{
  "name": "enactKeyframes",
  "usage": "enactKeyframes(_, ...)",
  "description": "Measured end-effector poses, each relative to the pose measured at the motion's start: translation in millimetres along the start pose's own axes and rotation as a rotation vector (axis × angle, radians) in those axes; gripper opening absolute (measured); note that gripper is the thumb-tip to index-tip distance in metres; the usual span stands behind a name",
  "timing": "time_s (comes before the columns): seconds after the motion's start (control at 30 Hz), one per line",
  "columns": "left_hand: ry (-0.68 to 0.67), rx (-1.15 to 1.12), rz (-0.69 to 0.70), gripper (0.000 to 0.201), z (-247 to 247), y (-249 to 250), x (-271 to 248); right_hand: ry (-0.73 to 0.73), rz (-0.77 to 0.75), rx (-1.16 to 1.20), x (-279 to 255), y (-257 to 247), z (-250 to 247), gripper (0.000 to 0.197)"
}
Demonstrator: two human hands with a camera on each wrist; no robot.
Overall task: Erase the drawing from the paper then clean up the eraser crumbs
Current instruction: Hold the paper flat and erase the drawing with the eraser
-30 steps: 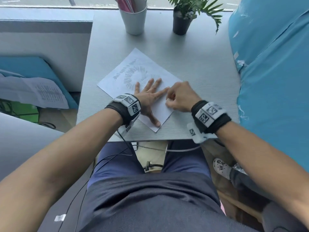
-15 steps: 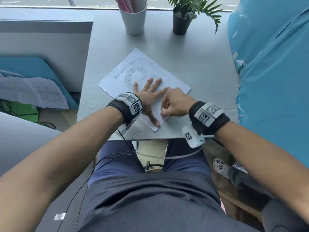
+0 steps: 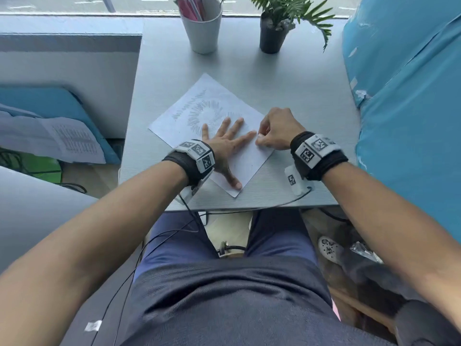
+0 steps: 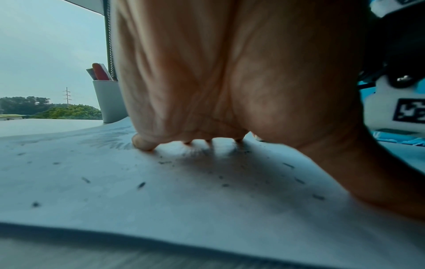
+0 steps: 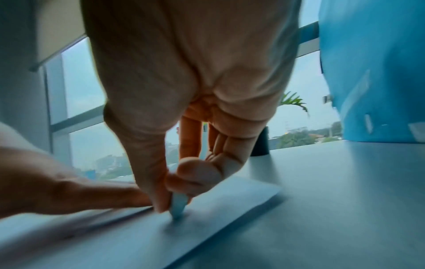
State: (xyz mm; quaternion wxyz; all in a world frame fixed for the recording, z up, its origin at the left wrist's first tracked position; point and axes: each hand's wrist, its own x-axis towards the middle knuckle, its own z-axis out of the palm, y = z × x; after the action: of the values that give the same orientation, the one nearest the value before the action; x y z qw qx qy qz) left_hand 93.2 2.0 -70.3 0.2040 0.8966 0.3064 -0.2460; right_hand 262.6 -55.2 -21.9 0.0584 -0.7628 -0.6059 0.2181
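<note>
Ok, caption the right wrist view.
Right hand pinches an eraser, rubbing the paper beside the left hand.

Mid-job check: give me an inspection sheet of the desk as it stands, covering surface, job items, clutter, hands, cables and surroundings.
Surface: grey desk, paper lying askew near its front edge.
Job's things: paper still carries the pencil drawing; eraser tip is on the sheet; eraser crumbs lie scattered over the paper.
Clutter: white cup with pens and potted plant stand at the far edge.
Hands: left hand lies flat, fingers spread, pressing the paper; right hand pinches the eraser.
Cables: black wires run from both wrist bands over the desk's front edge.
Surroundings: window behind, blue covering on the right, printed sheets on the left.
</note>
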Motion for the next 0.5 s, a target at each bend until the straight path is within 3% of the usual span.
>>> enactKeyframes(0.17, -0.011, 0.016, -0.011, 0.157, -2, 2, 1, -0.264, -0.199, 0.008, -35, -34, 28, 0.011)
enactKeyframes(0.33, -0.003, 0.0, 0.009, 0.156, -2, 0, -4, -0.02, 0.021, 0.077, 6, 2, -2, 0.009)
enactKeyframes(0.5, -0.033, 0.02, -0.008, 0.158, -5, 4, -1, -0.218, -0.173, 0.079, -36, -39, 34, 0.023)
